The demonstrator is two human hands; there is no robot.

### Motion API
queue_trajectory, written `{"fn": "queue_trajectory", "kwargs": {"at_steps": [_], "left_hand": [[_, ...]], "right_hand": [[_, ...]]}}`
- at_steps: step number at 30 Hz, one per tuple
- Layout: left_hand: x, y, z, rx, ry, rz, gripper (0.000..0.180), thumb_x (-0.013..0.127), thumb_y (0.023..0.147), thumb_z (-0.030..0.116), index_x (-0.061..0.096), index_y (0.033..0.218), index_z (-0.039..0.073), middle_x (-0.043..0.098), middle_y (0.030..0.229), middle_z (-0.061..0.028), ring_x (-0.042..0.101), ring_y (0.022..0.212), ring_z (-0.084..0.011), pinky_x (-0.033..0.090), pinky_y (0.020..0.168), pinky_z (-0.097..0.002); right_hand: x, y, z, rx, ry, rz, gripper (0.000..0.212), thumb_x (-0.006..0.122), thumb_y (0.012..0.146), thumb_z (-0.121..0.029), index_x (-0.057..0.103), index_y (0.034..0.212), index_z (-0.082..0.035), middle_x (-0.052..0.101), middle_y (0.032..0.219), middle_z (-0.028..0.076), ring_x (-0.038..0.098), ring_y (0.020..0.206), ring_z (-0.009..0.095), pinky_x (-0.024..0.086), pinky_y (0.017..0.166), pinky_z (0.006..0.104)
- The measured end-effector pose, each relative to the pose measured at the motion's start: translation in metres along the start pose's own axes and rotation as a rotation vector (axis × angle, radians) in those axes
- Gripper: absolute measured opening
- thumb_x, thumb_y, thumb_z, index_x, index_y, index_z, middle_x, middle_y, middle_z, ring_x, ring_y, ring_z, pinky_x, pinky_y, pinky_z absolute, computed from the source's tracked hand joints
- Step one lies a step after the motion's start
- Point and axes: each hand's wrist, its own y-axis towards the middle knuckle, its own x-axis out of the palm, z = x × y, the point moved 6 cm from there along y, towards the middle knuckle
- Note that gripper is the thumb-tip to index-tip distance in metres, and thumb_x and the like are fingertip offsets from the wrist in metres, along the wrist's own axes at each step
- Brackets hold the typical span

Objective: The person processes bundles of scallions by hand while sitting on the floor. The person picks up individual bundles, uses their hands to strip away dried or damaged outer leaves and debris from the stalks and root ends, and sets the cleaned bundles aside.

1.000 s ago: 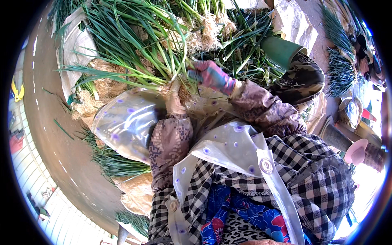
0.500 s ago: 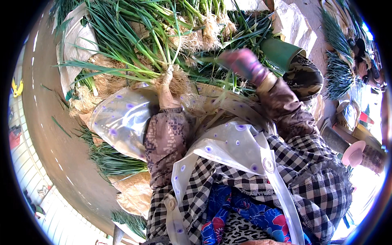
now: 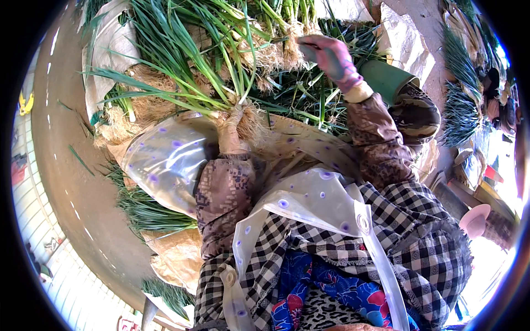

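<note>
My left hand is closed round a bunch of green onions just above their roots. The long green leaves fan out up and to the left, and the pale, stringy roots hang at the hand's right. My right hand, in a pink and grey glove, is raised to the right of the left one. Its fingers point left, apart from one another, beside the roots of other green onions; I see nothing held in it.
A clear spotted plastic apron covers my lap. Loose green leaves lie beyond it. A green boot stands at the right. Cream sacking and more onion bunches lie at the left. Further bunches sit far right.
My right hand, blurred before over the loose leaves, has moved slightly up and now shows sharply beside the roots. My left hand keeps its hold on the green onions, shifted slightly right.
</note>
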Motion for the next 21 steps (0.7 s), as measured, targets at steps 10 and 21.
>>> {"fn": "queue_trajectory", "kwargs": {"at_steps": [10,21], "left_hand": [[0.010,-0.038,0.033,0.063,-0.139,-0.190,0.046,0.062,0.077,0.010,0.045,0.119,0.002,0.058,0.103,-0.0115,0.058,0.087,-0.0210,0.049,0.073,-0.0319],[0.009,-0.030,0.030,-0.012,-0.152,-0.307,0.030,0.060,0.077,0.004,0.053,0.106,-0.001,0.060,0.093,-0.0092,0.060,0.078,-0.0179,0.050,0.065,-0.0266]], "right_hand": [[0.080,0.069,-0.003,0.063,0.846,-0.102,0.058,0.066,0.078,-0.027,0.042,0.122,0.002,0.061,0.090,0.010,0.061,0.060,0.010,0.048,0.051,0.0202],[-0.001,0.093,0.028,0.044,0.887,-0.163,0.028,0.055,0.077,-0.006,0.057,0.103,0.004,0.062,0.089,0.013,0.059,0.076,0.017,0.049,0.062,0.0244]]}}
